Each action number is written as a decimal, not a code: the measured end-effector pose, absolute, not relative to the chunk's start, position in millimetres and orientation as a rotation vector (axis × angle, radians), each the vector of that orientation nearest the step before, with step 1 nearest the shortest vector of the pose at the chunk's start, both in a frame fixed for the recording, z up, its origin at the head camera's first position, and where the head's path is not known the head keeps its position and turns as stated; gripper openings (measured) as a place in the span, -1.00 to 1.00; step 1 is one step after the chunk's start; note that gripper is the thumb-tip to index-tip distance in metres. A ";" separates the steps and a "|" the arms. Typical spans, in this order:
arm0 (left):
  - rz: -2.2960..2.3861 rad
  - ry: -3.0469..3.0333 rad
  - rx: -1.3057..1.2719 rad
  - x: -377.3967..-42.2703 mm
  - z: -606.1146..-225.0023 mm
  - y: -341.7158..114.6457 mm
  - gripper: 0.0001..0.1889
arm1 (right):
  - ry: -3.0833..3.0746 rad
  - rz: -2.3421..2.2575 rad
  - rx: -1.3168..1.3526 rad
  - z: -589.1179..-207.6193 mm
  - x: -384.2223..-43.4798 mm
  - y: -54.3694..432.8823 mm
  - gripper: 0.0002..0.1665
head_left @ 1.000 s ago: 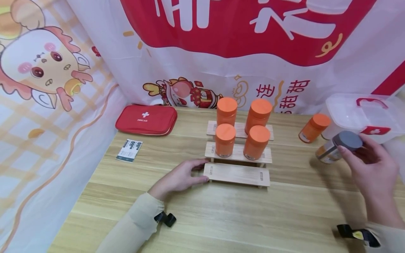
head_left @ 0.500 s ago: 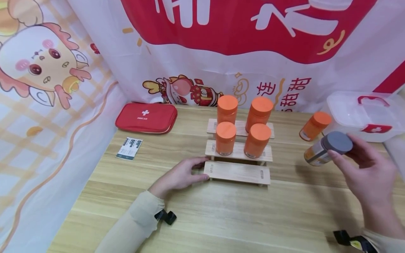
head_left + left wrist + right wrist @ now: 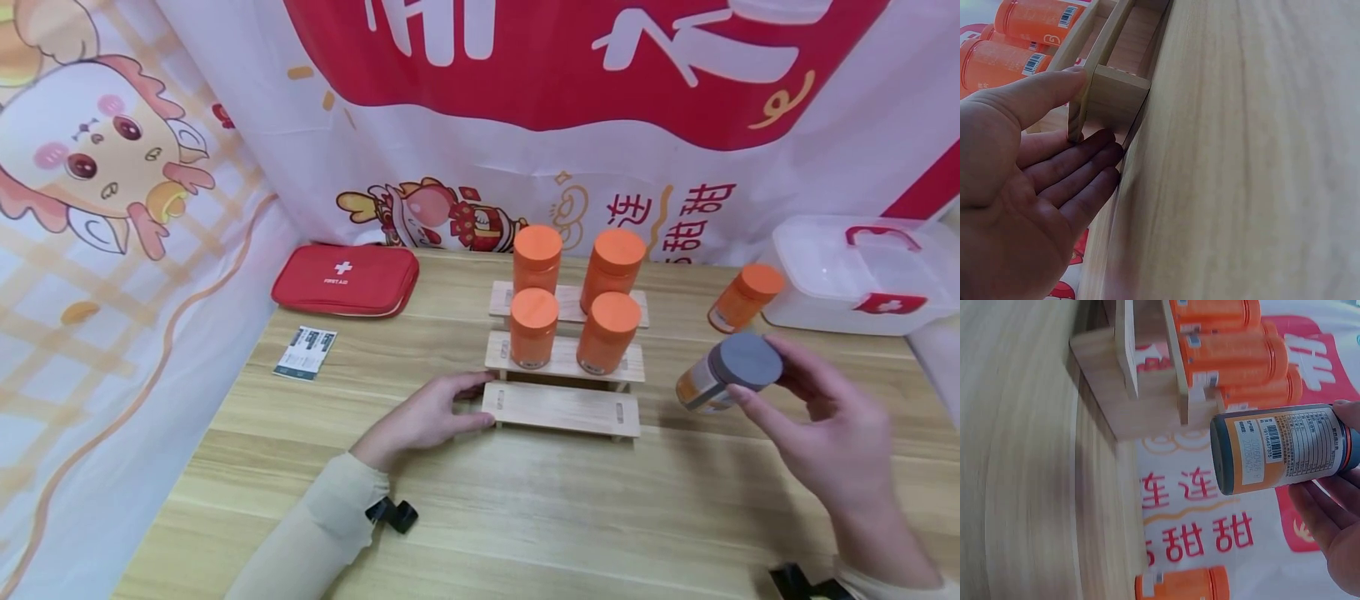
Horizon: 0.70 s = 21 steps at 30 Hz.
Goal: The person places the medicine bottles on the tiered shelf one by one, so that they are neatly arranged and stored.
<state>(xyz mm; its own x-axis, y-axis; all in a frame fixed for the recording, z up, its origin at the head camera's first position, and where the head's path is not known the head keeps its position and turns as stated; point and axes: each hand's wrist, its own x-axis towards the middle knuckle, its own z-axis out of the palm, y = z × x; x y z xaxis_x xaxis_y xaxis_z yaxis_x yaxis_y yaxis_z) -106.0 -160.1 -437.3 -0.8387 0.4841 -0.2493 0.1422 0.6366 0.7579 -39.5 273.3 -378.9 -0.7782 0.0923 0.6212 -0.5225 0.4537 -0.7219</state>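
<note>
A three-step wooden display rack (image 3: 562,408) stands mid-table. Orange-lidded bottles fill its upper steps, two on the middle one, such as this orange bottle (image 3: 534,329), and two on the top; the lowest step is bare. My left hand (image 3: 431,419) holds the left end of that lowest step between thumb and index finger (image 3: 1047,147), the other fingers extended below it. To the rack's right, my right hand (image 3: 832,433) grips a jar (image 3: 727,375) by its grey lid, tilted above the table. The right wrist view shows the jar's orange-and-white label (image 3: 1285,447) with a barcode.
Another orange bottle (image 3: 744,298) stands at the back right, beside a clear lidded box (image 3: 817,296) with a red handle. At the back left lie a red first-aid pouch (image 3: 345,282) and a small printed card (image 3: 305,353). A printed cloth (image 3: 525,158) hangs behind the table.
My right hand has carried the grey-lidded jar leftward from beside the clear box toward the rack. The left hand has stayed on the rack's end.
</note>
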 end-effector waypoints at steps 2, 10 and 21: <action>1.070 2.425 0.492 -105.8 -437.1 -160.2 -0.28 | -2.135 1.329 0.379 -378.5 -37.3 268.1 -0.18; 1.067 2.428 0.496 -104.9 -436.8 -160.3 -0.28 | -2.226 1.335 0.444 -374.4 -32.1 246.5 -0.04; 1.063 2.431 0.508 -105.3 -436.9 -160.3 -0.28 | -2.292 1.382 0.591 -373.8 -34.2 217.2 -0.07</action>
